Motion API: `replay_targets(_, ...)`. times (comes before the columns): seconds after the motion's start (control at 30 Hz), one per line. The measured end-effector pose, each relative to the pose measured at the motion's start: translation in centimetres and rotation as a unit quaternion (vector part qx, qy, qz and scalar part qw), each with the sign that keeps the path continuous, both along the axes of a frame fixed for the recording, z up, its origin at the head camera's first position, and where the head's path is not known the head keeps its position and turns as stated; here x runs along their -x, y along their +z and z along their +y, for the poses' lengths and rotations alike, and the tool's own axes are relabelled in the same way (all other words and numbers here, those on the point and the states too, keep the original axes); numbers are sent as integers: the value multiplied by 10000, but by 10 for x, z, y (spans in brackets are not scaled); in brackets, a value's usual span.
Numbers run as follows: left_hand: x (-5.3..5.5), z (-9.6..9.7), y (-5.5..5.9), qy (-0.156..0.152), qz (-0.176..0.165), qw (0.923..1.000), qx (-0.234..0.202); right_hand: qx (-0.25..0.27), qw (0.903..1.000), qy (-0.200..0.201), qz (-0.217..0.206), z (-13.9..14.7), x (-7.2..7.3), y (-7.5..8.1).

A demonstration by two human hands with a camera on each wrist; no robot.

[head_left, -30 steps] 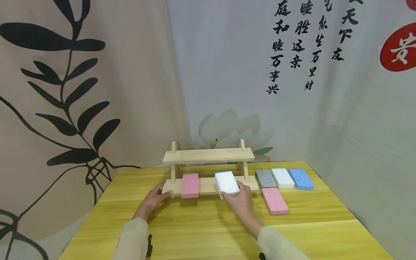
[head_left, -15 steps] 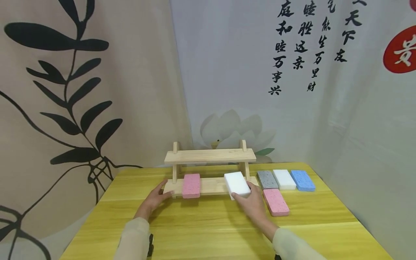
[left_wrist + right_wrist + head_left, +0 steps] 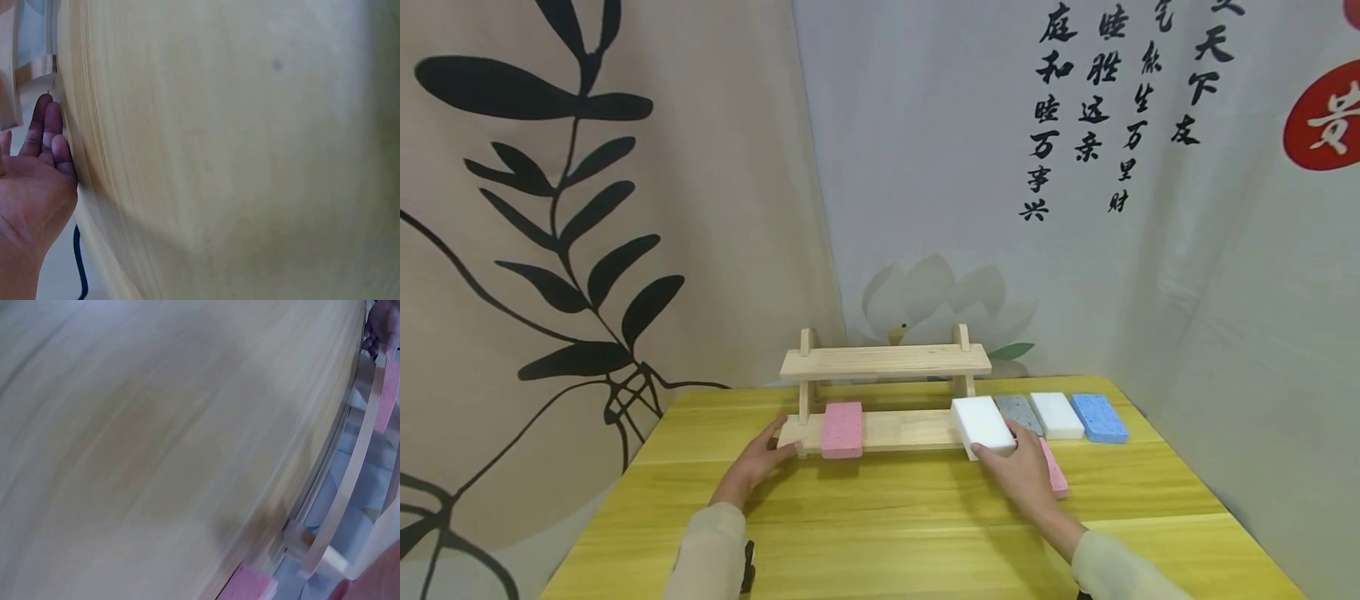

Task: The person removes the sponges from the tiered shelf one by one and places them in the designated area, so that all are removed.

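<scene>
A two-tier wooden shelf rack [image 3: 886, 360] stands at the back of the table in the head view. My left hand [image 3: 760, 462] rests against the left end of its lower plank, thumb at the front corner; the left wrist view shows the fingers nearly straight. My right hand [image 3: 1026, 477] pinches a white sponge [image 3: 982, 422] between thumb and fingers, over the right end of the lower plank. This sponge leans, its lower edge at the plank's front. A pink sponge [image 3: 842, 429] sits near the plank's left end.
Right of the rack lie a grey sponge [image 3: 1019, 413], another white sponge [image 3: 1057, 416] and a blue sponge [image 3: 1099, 418] in a row. A second pink sponge [image 3: 1055, 471], partly hidden by my right hand, lies in front. A printed curtain [image 3: 925, 167] hangs behind the table.
My right hand has moved right along the lower plank with the white sponge, from the middle to its right end. My left hand stays at the rack's left end.
</scene>
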State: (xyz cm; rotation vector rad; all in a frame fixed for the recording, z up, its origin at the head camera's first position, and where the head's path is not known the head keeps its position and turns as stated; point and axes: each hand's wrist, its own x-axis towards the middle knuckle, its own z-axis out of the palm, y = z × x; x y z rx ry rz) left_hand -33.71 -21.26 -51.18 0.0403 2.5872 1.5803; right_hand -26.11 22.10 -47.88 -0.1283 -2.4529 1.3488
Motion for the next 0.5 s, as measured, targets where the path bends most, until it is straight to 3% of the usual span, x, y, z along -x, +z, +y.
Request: replay_targets(0.5,1,-1,-2,-7,6,10000,37,-228,9990,-180,-348,51,-11,1)
